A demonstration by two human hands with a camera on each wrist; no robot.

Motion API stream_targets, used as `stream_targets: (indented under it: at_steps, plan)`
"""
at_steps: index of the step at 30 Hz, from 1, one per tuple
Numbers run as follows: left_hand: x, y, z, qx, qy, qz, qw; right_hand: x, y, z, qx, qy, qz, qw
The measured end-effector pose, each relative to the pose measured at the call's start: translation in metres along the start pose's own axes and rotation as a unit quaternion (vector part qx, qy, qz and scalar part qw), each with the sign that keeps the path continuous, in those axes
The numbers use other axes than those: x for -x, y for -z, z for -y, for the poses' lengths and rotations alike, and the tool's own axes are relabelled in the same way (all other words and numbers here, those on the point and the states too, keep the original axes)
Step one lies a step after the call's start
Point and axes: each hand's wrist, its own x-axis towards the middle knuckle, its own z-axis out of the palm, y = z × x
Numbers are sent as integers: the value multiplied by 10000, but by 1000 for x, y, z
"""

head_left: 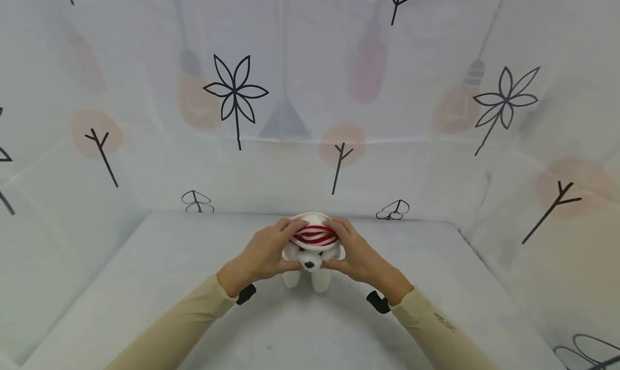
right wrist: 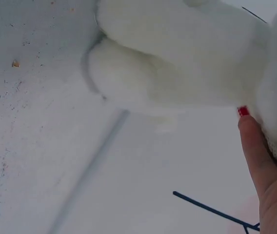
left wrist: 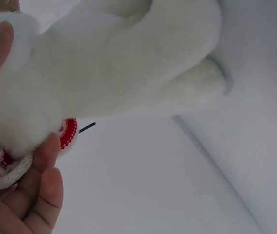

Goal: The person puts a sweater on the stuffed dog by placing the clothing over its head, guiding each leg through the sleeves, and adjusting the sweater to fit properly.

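Note:
A white plush dog (head_left: 310,258) with a dark nose stands upright on the white table, facing the head camera. On its head sits a red-and-white striped knitted hat (head_left: 316,235). From the left side my left hand (head_left: 261,251) grips the hat's edge, its thumb by the dog's muzzle. My right hand (head_left: 360,256) mirrors it on the other side, fingers curled over the hat and thumb near the cheek. The left wrist view shows fingers (left wrist: 46,190) around the white knitted rim, beside the dog's furry body (left wrist: 119,68). In the right wrist view, much of the hat is cut off.
The white table surface (head_left: 194,327) spreads around the toy. White fabric (head_left: 310,90) printed with flowers and twigs hangs behind it and at both sides. A black strap (head_left: 246,294) shows under the left wrist, another black strap (head_left: 378,302) under the right.

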Motion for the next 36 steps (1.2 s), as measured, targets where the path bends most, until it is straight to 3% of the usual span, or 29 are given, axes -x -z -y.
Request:
stream_targets:
  at_steps: [5,10,19,28,36]
  plan:
    - [-4,-3,9,238,-101,-322,9991,-10,0,-9,-75,183,-91,9998]
    - [-9,-8,17,365,-84,-373,9986,-20,-2,-20,-41,292,-97,9995]
    - [-17,-20,40,98,38,-486,9988,-37,-16,-48,30,412,-217,9989]
    - [-17,-18,46,847,678,-301,9936,-43,-15,-48,-513,16,-242,9984]
    - [-12,-20,46,848,708,-464,9928,-40,-22,-45,-654,-324,-342,9967]
